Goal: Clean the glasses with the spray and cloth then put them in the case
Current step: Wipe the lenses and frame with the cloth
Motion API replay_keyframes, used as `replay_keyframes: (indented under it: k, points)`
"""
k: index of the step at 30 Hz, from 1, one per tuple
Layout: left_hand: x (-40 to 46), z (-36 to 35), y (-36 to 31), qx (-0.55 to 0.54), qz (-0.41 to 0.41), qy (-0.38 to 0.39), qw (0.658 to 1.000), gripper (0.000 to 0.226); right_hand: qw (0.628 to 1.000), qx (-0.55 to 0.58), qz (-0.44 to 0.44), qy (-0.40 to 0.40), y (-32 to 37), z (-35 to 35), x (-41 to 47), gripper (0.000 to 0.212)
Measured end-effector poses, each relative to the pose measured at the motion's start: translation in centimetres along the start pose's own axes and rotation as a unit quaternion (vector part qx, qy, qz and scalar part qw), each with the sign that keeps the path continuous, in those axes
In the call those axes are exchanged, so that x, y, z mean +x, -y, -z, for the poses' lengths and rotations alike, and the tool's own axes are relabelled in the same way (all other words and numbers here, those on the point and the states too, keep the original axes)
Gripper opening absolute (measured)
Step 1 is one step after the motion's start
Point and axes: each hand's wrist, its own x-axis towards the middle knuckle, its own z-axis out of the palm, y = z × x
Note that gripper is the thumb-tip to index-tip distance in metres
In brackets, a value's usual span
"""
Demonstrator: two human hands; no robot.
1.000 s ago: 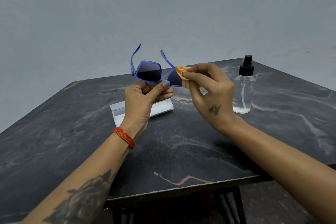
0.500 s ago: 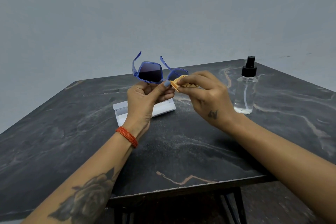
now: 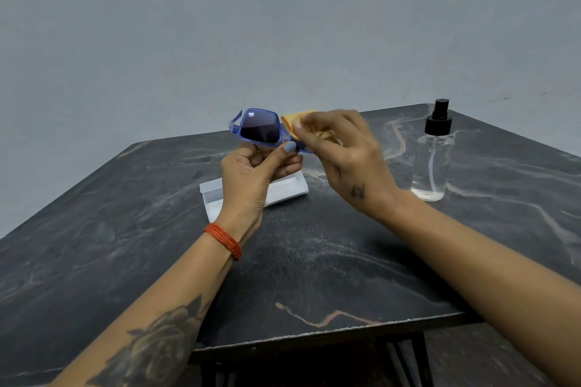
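You hold the blue-framed glasses (image 3: 259,128) aloft, orange cloth (image 3: 295,122) against one dark lens; the white case (image 3: 283,190) lies open beneath, clear spray bottle (image 3: 432,160) upright right.

Left hand (image 3: 254,179) raised above the table, thumb and curled fingers pinching the glasses (image 3: 259,127) at the frame's lower edge, red thread band on the wrist, right hand (image 3: 342,154) just beside it, fingers curled, pinching the cloth (image 3: 297,122) against the frame, both forearms reaching forward
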Motion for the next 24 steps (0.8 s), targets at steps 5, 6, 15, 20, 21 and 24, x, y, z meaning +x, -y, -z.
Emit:
replay_keyframes:
  k: [5, 6, 15, 20, 21, 24]
  points:
    - [0.2, 0.2, 0.0, -0.023, 0.007, -0.002, 1.0, 0.007, 0.999, 0.034, 0.018, -0.013, 0.1, 0.0, -0.5, 0.021]
    - [0.2, 0.1, -0.1, -0.024, 0.009, -0.003, 1.0, 0.006, 0.999, 0.037, 0.019, -0.015, 0.0, 0.1, -0.6, 0.02]
    - [0.1, 0.2, -0.2, -0.017, 0.012, -0.002, 1.0, 0.004, 0.999, -0.023, -0.031, -0.024, -0.4, 0.6, -0.5, 0.029]
    - [0.0, 0.2, -0.2, -0.018, 0.01, -0.003, 1.0, 0.005, 0.998, -0.044, -0.046, 0.031, 0.5, 0.2, -0.7, 0.045]
    - [0.0, 0.2, -0.2, -0.018, 0.01, -0.004, 1.0, 0.006, 0.997, -0.038, -0.046, 0.042, 0.6, 0.2, -0.7, 0.047]
    - [0.0, 0.3, -0.1, -0.011, 0.008, -0.004, 1.0, 0.006, 0.998, -0.017, -0.028, 0.062, 0.6, 0.3, -0.8, 0.054]
